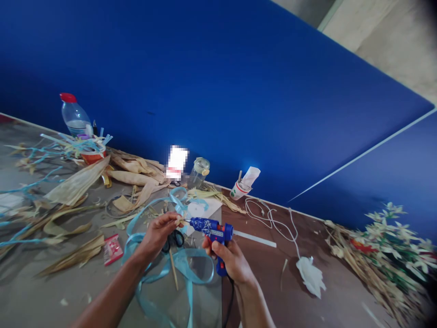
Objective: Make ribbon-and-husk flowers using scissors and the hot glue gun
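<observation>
A blue hot glue gun (211, 229) is gripped by its handle in my right hand (232, 258), its nozzle pointing left and a glue stick jutting from the back. At the nozzle tip, my left hand (164, 232) is closed in a pinch on a small pale piece of dried husk (180, 220). Just below the left hand lie black-handled scissors (175, 240), partly covered. Light blue ribbon (193, 266) loops over the table under both hands, with a thin wooden stick (174, 269) lying on it.
Dried corn husks (136, 177) and a pink packet (112, 249) lie to the left. Behind stand a glass jar (199, 173), a paper cup (241, 189) and a red-capped bottle (75, 116). White cord (269, 216) and white flowers (392, 237) are at right, before a blue partition (218, 91).
</observation>
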The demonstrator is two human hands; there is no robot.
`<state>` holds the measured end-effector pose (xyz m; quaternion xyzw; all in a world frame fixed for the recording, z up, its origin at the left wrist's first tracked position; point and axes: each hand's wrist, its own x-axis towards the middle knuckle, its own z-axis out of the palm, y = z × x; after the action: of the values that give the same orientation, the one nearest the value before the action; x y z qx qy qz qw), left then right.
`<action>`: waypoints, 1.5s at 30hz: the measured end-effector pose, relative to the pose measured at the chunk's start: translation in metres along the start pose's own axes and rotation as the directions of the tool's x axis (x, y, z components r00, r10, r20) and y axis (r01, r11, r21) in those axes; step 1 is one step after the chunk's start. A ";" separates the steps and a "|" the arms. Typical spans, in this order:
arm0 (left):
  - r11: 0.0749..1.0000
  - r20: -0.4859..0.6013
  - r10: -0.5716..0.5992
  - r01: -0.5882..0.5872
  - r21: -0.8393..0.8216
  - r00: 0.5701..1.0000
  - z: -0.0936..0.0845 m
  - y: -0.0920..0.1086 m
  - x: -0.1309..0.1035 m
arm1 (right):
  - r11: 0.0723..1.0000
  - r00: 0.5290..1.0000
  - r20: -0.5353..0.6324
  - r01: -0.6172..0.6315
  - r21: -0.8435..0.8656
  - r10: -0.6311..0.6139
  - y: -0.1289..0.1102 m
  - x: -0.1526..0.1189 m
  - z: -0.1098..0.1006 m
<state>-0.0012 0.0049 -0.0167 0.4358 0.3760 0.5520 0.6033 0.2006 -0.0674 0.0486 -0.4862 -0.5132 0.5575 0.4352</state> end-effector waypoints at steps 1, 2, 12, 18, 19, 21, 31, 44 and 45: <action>1.000 0.005 -0.002 0.002 -0.008 1.000 0.000 0.000 0.000 | 1.000 1.000 0.002 0.001 0.002 -0.001 0.000 0.000 0.000; 1.000 0.010 -0.003 0.003 -0.018 1.000 0.000 0.000 -0.001 | 1.000 1.000 0.004 0.002 0.002 -0.002 -0.001 0.000 0.000; 0.983 0.001 -0.074 0.073 -0.171 0.997 0.004 0.002 -0.002 | 0.992 1.000 0.007 -0.022 -0.126 0.023 -0.001 -0.009 0.001; 0.971 0.002 -0.089 0.087 -0.221 0.996 0.006 0.004 -0.004 | 0.991 0.999 0.017 -0.033 -0.131 0.036 0.002 -0.008 -0.001; 0.970 0.004 -0.087 0.086 -0.225 0.996 0.007 0.006 -0.004 | 0.992 0.999 0.015 -0.028 -0.126 0.030 0.002 -0.007 -0.001; 0.968 0.000 -0.078 0.076 -0.241 0.997 0.008 0.008 -0.004 | 0.994 1.000 0.006 -0.018 -0.109 0.019 0.002 -0.007 0.000; 0.908 0.022 -0.080 0.082 -0.411 0.997 0.004 0.003 -0.001 | 0.996 1.000 -0.004 -0.028 -0.090 0.028 0.002 -0.010 0.006; 0.883 0.130 -0.123 0.168 -0.439 0.984 0.015 0.015 -0.009 | 0.991 0.996 -0.087 -0.029 -0.134 0.018 0.009 -0.009 0.017; 0.876 0.124 -0.126 0.169 -0.452 0.984 0.015 0.016 -0.009 | 0.990 0.996 -0.091 -0.032 -0.138 0.019 0.009 -0.009 0.017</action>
<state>0.0066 -0.0053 0.0028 0.2750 0.2386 0.5573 0.7462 0.1851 -0.0794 0.0408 -0.5463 -0.5246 0.5036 0.4156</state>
